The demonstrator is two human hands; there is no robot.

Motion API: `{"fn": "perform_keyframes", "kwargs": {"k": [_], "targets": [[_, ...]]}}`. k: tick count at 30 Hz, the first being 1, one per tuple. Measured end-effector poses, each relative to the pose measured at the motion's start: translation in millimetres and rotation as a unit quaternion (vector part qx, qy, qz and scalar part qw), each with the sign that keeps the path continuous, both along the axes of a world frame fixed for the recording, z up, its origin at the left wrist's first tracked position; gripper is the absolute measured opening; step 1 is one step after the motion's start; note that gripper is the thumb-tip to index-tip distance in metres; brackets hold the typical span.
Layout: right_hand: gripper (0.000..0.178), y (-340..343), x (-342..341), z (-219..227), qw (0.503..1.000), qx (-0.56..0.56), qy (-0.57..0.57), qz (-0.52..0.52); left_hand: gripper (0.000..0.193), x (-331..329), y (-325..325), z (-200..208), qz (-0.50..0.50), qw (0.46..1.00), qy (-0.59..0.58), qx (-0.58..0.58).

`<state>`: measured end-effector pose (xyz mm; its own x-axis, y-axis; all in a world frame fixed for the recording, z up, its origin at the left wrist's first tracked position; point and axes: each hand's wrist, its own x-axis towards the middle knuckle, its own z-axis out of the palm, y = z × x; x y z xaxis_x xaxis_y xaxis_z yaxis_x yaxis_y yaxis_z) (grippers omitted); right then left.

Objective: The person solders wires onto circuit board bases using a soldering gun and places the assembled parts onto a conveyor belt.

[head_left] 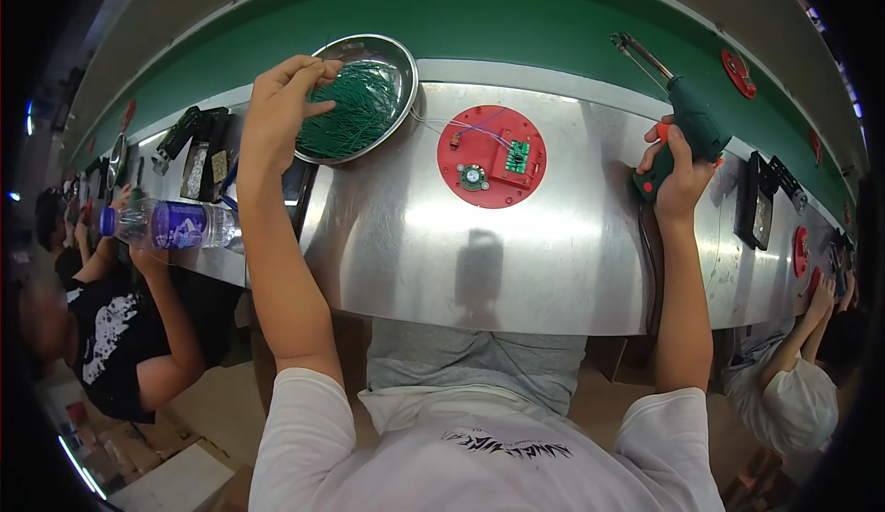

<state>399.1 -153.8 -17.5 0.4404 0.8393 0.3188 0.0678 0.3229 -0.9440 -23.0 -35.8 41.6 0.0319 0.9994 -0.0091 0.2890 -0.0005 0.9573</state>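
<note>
My left hand (pixel 283 99) is raised over the left rim of a steel bowl (pixel 412 88) piled with thin green wires (pixel 358 111). Its fingertips are bent together in a pinch, with one digit held apart; whatever is between them is too fine to make out. In my right hand (pixel 680 171) is a green soldering gun (pixel 698 117) with a red trigger, its metal tip pointing up and away to the left. Between my hands lies a red round plate (pixel 493 194) carrying a small green circuit board (pixel 519 156), a round component (pixel 473 177) and thin wires.
A water bottle (pixel 180 223) and a black tray (pixel 205 157) are on my left; another black tray (pixel 758 200) is on my right. Another red plate (pixel 737 74) lies on the green strip behind. A dark cord (pixel 651 263) hangs over the steel table's edge. Co-workers sit on both sides.
</note>
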Motion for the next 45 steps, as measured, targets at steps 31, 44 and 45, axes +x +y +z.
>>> {"fn": "perform_keyframes", "kwargs": {"k": [31, 44, 45], "targets": [[0.025, 0.1, 2.3, 0.9, 1.000, -0.014, 0.007, 0.005, 0.011, 101.3, -50.0, -49.3, -0.301, 0.844, 0.309, 0.318], [0.044, -34.2, -9.6, 22.7, 0.967, -0.067, 0.047, 0.241, 0.010, 83.3, -52.9, -16.5, -0.152, 0.875, 0.207, 0.410], [0.056, -38.1, -10.9, 21.4, 0.964, -0.084, 0.026, 0.250, 0.011, 82.5, -53.4, -18.8, -0.201, 0.912, 0.151, 0.323]]}}
